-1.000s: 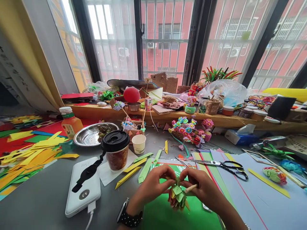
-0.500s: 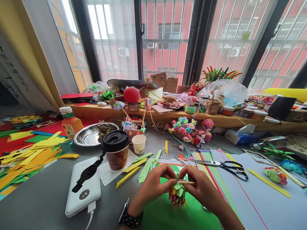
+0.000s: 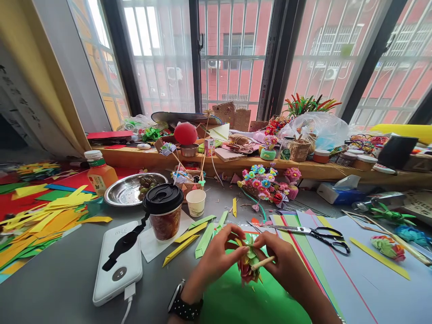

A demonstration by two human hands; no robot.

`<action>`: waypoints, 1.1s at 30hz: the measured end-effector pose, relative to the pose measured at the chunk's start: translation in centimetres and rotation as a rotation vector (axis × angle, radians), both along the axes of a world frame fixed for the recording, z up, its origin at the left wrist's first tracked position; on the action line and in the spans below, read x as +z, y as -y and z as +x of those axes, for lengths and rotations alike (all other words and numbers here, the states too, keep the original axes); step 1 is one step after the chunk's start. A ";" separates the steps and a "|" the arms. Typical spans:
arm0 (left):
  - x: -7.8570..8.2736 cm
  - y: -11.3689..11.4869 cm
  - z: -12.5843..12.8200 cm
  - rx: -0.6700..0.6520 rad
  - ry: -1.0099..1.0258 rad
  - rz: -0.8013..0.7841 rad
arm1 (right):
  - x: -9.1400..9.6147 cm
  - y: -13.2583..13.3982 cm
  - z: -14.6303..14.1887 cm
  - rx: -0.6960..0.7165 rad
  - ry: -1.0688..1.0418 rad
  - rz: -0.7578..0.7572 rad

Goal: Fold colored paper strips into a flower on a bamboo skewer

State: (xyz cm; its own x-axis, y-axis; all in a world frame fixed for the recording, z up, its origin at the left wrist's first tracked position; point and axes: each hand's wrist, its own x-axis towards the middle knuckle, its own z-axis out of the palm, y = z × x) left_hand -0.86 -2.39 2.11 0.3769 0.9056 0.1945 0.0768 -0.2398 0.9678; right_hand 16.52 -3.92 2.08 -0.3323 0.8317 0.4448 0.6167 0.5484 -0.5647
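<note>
A folded-paper flower (image 3: 249, 273), with red, pink and yellow petals and pale green leaves, is held between my hands above a green sheet (image 3: 232, 303). My left hand (image 3: 219, 258) is closed on the flower's left side, fingers curled at its top. My right hand (image 3: 283, 257) pinches the green paper at the top with thumb and forefinger. A thin pale stick (image 3: 263, 263) is tucked in the same hand, its tip slanting down across the flower. The fingertips partly hide the flower's top.
Black-handled scissors (image 3: 315, 234) lie on paper sheets at right. Folded strips (image 3: 182, 243), a lidded coffee cup (image 3: 165, 218), a paper cup (image 3: 195, 202) and a white power bank (image 3: 118, 265) stand or lie at left. A metal plate (image 3: 114, 195) sits farther back.
The stick has tilted, its tip now lower over the flower. My left thumb and fingers have spread slightly, and the right fingertips have shifted at the flower's top.
</note>
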 end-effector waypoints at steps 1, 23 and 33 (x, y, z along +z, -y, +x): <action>-0.1 -0.1 0.0 -0.016 0.076 -0.042 | 0.0 0.0 0.0 -0.003 -0.050 0.032; 0.5 0.6 0.8 0.062 -0.202 0.111 | -0.3 -0.5 0.5 -0.007 0.006 0.288; 0.5 0.7 1.2 0.039 0.022 -0.126 | -0.9 -0.6 0.2 -0.051 0.057 0.467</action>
